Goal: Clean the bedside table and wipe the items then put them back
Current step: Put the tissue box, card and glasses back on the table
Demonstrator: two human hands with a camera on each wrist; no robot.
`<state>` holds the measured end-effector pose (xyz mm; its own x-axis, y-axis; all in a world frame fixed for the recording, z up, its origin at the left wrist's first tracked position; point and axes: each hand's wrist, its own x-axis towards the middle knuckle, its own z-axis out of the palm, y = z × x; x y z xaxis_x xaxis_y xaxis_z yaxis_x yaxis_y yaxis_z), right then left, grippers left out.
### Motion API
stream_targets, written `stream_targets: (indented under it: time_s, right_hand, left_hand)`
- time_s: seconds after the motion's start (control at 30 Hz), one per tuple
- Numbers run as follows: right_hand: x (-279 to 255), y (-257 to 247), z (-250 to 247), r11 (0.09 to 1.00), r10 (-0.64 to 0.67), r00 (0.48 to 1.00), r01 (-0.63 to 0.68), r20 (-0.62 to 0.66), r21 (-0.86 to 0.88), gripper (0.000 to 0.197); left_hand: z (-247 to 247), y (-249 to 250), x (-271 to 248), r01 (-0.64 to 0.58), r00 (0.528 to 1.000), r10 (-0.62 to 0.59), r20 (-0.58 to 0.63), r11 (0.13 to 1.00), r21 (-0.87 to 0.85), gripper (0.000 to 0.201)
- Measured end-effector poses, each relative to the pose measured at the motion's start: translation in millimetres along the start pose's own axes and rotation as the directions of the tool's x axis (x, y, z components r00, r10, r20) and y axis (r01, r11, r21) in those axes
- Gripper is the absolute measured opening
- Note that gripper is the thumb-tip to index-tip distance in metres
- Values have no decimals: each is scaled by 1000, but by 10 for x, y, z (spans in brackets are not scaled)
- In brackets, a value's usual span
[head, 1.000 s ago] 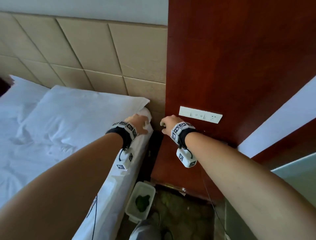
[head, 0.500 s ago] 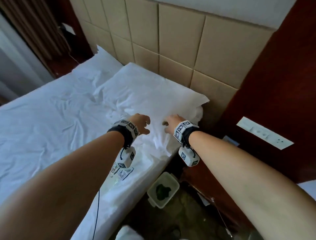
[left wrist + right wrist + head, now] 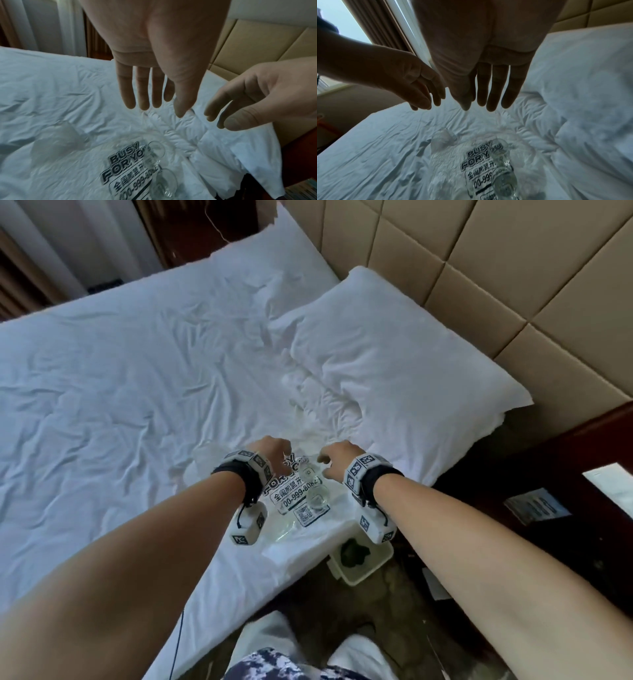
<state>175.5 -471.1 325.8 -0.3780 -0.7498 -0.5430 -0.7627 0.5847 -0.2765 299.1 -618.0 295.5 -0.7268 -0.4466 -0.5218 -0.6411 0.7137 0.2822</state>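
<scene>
Both hands [image 3: 301, 457] moved from pillow [image 3: 404, 364] to above lying glasses [image 3: 317, 491].

Premises: hotel-type bedroom. Evidence: made bed with white sheet [image 3: 120, 392] and pillow [image 3: 394, 364]; padded beige headboard panels [image 3: 513, 268] at 1 o'clock; dark red wood bedside unit [image 3: 548, 474] at 3 o'clock; curtains [image 3: 42, 27] at 11 o'clock.
</scene>
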Motion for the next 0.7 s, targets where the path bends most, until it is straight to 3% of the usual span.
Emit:
stream_targets:
  time_s: [0.33,0.6,0.7]
  right_hand:
    - [734,-500,868,977,-56,976,97,212,-189,44]
    - [1204,-504,1713,942,-90,929,197,359,-272,36]
    - [1367,-432,1994,935,-110,920,225,377,-275,42]
  left_hand:
    - [920,-874,134,114,990,-110,93,992,-44,46]
    - [1791,-1118,298,202,968,-188,167,976,-75,61]
    - [2088,-1178,380,226,958,-209,195,971,-71,68]
